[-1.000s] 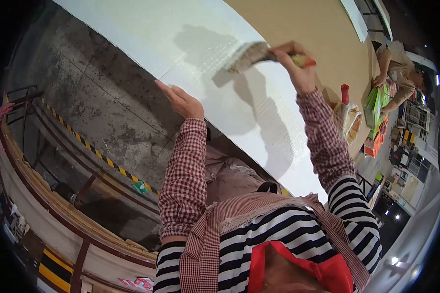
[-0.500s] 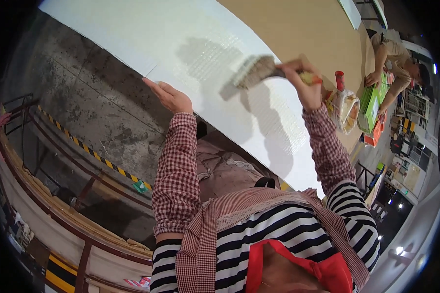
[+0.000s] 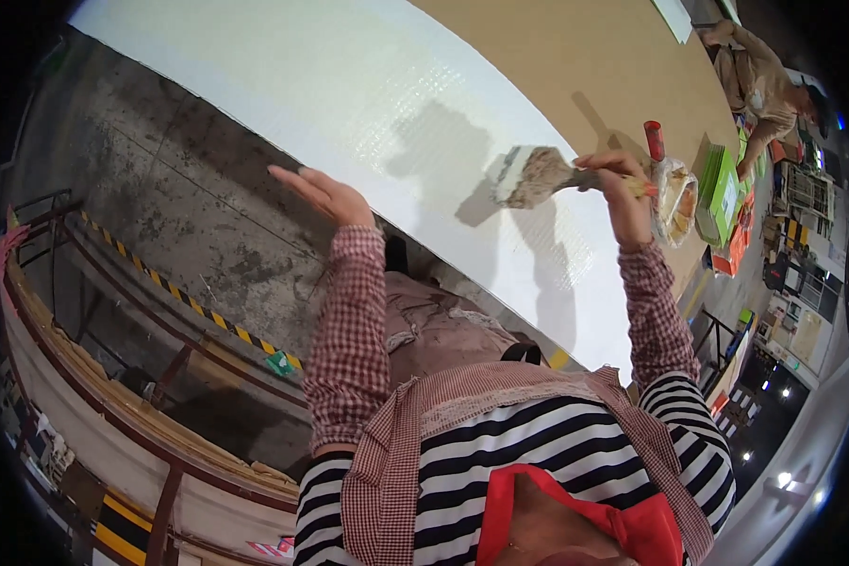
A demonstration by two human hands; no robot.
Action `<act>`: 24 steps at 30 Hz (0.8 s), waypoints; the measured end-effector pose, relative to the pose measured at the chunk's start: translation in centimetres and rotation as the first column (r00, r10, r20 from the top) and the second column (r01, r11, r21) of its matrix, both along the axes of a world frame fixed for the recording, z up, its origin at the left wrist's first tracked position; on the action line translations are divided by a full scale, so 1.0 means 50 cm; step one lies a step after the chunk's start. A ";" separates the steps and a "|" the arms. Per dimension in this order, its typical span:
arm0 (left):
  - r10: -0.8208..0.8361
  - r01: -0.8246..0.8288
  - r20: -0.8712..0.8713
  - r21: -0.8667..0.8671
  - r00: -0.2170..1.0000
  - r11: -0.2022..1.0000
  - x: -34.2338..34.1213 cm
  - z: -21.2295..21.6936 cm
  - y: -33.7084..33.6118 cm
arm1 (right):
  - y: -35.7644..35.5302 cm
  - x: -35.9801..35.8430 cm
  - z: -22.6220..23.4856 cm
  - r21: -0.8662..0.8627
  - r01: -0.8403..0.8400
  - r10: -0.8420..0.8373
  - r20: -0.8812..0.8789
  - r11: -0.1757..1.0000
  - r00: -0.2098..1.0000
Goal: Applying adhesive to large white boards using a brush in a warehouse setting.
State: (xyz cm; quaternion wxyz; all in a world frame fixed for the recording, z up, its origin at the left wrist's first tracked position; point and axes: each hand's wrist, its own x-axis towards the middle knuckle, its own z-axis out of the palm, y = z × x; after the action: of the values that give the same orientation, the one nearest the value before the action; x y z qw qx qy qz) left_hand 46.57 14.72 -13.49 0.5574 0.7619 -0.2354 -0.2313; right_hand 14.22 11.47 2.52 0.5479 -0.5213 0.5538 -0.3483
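My right hand (image 3: 623, 193) grips the handle of a wide paintbrush (image 3: 536, 176), whose pale, caked bristles point left. The brush is over a long white sheet (image 3: 302, 85) and casts a shadow on it; whether the bristles touch cannot be told. Wet-looking, glossy streaks run across parts of the sheet. Beyond the sheet's near edge, my left hand (image 3: 325, 195) is held out with its fingers straight and nothing in it. Checked sleeves cover both my forearms.
Brown board (image 3: 538, 47) lies beyond the white sheet. To the right are a plastic-lined tub (image 3: 674, 203), a red-ended object (image 3: 655, 140) and a stack of green packs (image 3: 719, 196). A co-worker (image 3: 759, 80) leans there. A railing (image 3: 113, 406) curves at lower left.
The paintbrush has moved right and slightly nearer to me with my right hand. My left hand has come off the sheet's edge. The co-worker has shifted back from the green packs.
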 end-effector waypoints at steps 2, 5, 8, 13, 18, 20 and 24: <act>0.018 -0.018 -0.004 0.000 1.000 1.000 -0.041 0.015 0.045 | 0.003 0.023 0.063 0.080 0.108 -0.128 0.323 0.991 0.938; -0.060 0.059 0.013 0.041 0.998 0.997 -0.122 -0.012 0.097 | -0.011 -0.074 0.031 0.215 0.093 -0.178 0.419 0.972 0.890; -0.083 0.085 -0.040 0.053 0.996 0.995 -0.132 -0.023 0.104 | -0.034 -0.042 0.041 0.205 0.168 -0.223 0.288 0.964 0.931; -0.081 0.080 -0.018 -0.028 0.997 0.996 -0.138 -0.034 0.100 | -0.126 0.066 0.008 -0.005 0.076 -0.064 0.487 0.997 0.871; -0.085 0.085 -0.002 0.006 0.996 0.996 -0.136 -0.041 0.102 | -0.227 0.211 -0.033 -0.248 -0.203 0.214 0.018 0.947 0.977; -0.089 0.089 -0.018 0.021 0.996 0.996 -0.139 -0.032 0.100 | -0.240 0.248 -0.040 -0.271 -0.248 0.252 -0.018 0.930 0.967; -0.084 0.084 -0.005 0.009 0.996 0.996 -0.134 -0.037 0.102 | -0.226 0.227 -0.066 -0.270 -0.371 0.325 -0.203 0.888 0.924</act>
State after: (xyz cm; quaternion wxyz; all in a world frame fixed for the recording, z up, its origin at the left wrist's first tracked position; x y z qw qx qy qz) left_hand 39.86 19.81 -15.33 0.5441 0.7534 -0.2648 -0.2574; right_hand 25.58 0.18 -0.78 0.4711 -0.7151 0.4311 -0.2842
